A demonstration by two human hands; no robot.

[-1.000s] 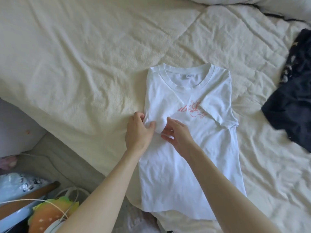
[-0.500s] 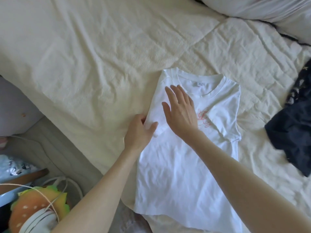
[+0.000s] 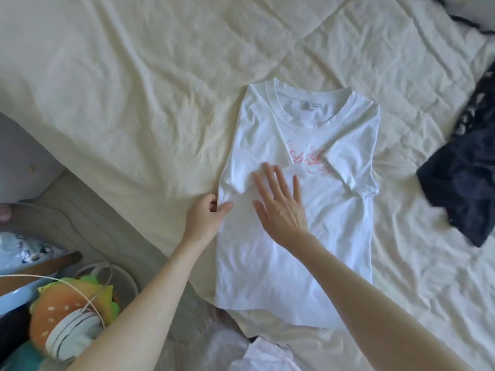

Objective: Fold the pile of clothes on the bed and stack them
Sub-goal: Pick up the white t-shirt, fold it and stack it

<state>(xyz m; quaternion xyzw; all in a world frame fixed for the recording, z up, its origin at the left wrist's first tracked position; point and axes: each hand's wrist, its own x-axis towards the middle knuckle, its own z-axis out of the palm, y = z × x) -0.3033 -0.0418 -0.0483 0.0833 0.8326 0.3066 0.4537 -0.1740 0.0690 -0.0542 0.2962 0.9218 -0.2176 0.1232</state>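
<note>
Smoothing a half-folded tee, step in hand.

Item: white tee (image 3: pixel 294 236) with pink print, lying face up on the bed (image 3: pixel 120 89), collar away from the person, hem toward them. Both sleeves were turned in over the chest, giving a long narrow panel.

Right hand (image 3: pixel 281 207): flat on the cloth at mid-chest, fingers straight and spread, gripping nothing. The fingertips lay at the edge of the turned-in left sleeve.

Left hand (image 3: pixel 206 218): at the tee's left edge, just below the sleeve fold. Thumb and curled fingers pinched that edge.

Judgement on doing it well: the pinching hand should hold the side edge straight while the flat palm presses outward and toward the hem, so wrinkles leave the panel and are not trapped under the next fold. The sleeve flap looked puckered near the fingertips and would want flattening first. The two long edges should run parallel before the hem is brought up to the collar.

Other stock: dark garment (image 3: pixel 460 188) lying well apart at the right; pale cloth (image 3: pixel 267 352) at the near edge, kind not told. No folded stack in view.
</note>
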